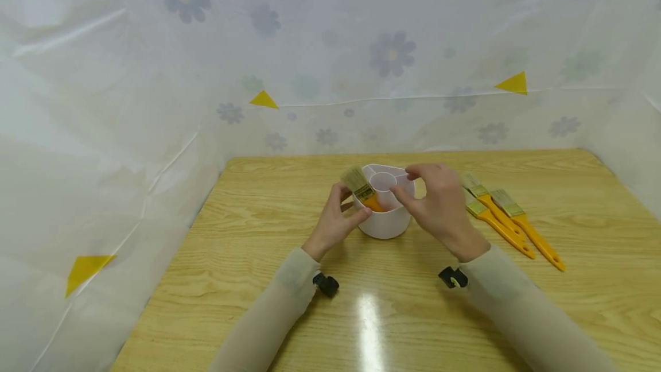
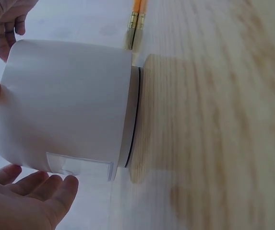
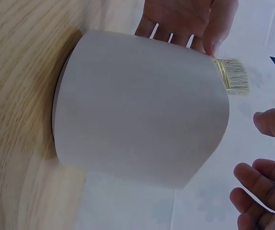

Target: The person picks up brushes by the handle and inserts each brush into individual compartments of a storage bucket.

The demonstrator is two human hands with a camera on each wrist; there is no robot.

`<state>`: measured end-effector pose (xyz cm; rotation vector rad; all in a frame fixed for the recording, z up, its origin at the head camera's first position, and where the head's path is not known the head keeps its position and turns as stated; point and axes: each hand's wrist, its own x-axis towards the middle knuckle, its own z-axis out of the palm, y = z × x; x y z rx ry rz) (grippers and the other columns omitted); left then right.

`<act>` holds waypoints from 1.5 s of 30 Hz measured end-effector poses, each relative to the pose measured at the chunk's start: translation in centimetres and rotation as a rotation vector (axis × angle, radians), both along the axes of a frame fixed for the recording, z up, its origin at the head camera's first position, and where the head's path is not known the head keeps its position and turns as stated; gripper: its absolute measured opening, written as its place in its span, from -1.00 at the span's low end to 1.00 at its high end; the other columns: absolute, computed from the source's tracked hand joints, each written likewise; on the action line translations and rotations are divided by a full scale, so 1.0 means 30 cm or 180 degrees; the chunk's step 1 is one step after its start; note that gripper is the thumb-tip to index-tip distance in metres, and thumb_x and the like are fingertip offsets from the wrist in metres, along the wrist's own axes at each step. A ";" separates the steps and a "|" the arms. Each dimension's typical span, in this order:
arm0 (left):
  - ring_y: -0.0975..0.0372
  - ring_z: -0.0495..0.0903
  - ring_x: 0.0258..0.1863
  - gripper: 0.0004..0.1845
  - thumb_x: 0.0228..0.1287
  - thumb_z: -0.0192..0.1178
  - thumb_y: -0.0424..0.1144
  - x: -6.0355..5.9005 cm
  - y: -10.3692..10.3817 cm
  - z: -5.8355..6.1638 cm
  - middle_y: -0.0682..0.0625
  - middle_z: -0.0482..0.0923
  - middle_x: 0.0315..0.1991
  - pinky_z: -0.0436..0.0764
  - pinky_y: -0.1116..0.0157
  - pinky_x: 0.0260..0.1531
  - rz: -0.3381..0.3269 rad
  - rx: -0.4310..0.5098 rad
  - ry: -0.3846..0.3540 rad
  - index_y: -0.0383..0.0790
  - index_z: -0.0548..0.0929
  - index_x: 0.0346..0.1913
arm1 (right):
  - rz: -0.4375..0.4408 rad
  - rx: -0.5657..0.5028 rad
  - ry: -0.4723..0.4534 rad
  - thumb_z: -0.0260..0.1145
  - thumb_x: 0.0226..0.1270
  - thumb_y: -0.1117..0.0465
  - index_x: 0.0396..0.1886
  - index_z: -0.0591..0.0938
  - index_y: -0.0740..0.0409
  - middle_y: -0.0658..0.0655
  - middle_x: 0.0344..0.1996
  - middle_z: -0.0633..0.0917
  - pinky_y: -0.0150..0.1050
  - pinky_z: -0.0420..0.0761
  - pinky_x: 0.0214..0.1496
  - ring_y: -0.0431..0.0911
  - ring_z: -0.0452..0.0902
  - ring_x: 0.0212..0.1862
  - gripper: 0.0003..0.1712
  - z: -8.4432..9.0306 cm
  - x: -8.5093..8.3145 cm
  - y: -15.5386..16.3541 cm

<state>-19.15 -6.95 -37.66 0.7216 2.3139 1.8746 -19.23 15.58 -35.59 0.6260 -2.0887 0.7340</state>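
Both forearms reach forward from the near edge toward the middle of the scene, each in a pale beige sleeve with a small black camera mount at the wrist. The left hand [image 1: 334,220] lies left of centre, wrist low, palm turned inward to the right, its fingers loosely curved and its thumb raised. In the left wrist view its fingers [image 2: 36,184] lie together, nearly straight. The right hand [image 1: 438,205] is raised a little higher, right of centre, back of the hand toward the head camera, fingers bent and spread, thumb and forefinger tips pointing left. Its fingertips [image 3: 252,184] curl in loosely, holding nothing. The two hands face each other, apart.
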 end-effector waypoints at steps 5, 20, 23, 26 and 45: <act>-0.05 0.24 0.33 -0.39 0.28 0.22 -0.34 -0.001 0.000 0.004 -0.24 0.27 0.29 0.29 -0.05 0.27 0.0049 -0.0014 0.0030 -0.36 0.22 0.32 | -0.0054 -0.0023 0.0008 0.53 -0.06 0.15 -0.28 0.66 0.32 0.22 -0.42 0.69 0.07 0.47 -0.21 0.15 0.53 -0.34 -0.61 0.008 0.007 0.030; -0.13 0.31 0.17 -0.40 0.26 0.15 -0.43 0.004 0.007 0.005 -0.33 0.25 0.20 0.35 -0.11 0.19 0.0236 0.0049 0.0094 -0.45 0.19 0.32 | -0.0217 -0.0128 -0.0003 0.52 -0.09 0.20 -0.27 0.67 0.32 0.23 -0.41 0.69 0.07 0.44 -0.18 0.16 0.52 -0.32 -0.61 0.017 0.030 0.119; -0.12 0.30 0.20 -0.42 0.26 0.14 -0.45 0.000 0.007 0.002 -0.33 0.25 0.22 0.33 -0.08 0.21 0.0229 0.0110 0.0046 -0.45 0.17 0.29 | -0.0271 -0.0125 0.0035 0.52 -0.10 0.20 -0.26 0.67 0.33 0.24 -0.42 0.70 0.07 0.45 -0.21 0.17 0.53 -0.33 -0.61 0.022 0.034 0.133; -0.12 0.29 0.22 -0.46 0.26 0.12 -0.47 -0.002 0.007 0.000 -0.34 0.23 0.22 0.33 -0.09 0.22 0.0237 0.0153 0.0006 -0.47 0.18 0.25 | -0.0323 -0.0156 0.0028 0.53 -0.11 0.21 -0.25 0.68 0.33 0.25 -0.42 0.70 0.08 0.44 -0.19 0.17 0.54 -0.32 -0.60 0.028 0.038 0.147; -0.08 0.24 0.33 -0.40 0.23 0.22 -0.37 0.001 0.001 -0.004 -0.36 0.26 0.24 0.29 -0.03 0.28 0.0147 0.0185 -0.0057 -0.50 0.16 0.22 | -0.0473 -0.0350 -0.0021 0.56 -0.12 0.26 -0.19 0.69 0.35 0.30 -0.37 0.70 0.12 0.46 -0.12 0.18 0.57 -0.26 -0.57 0.073 0.049 0.235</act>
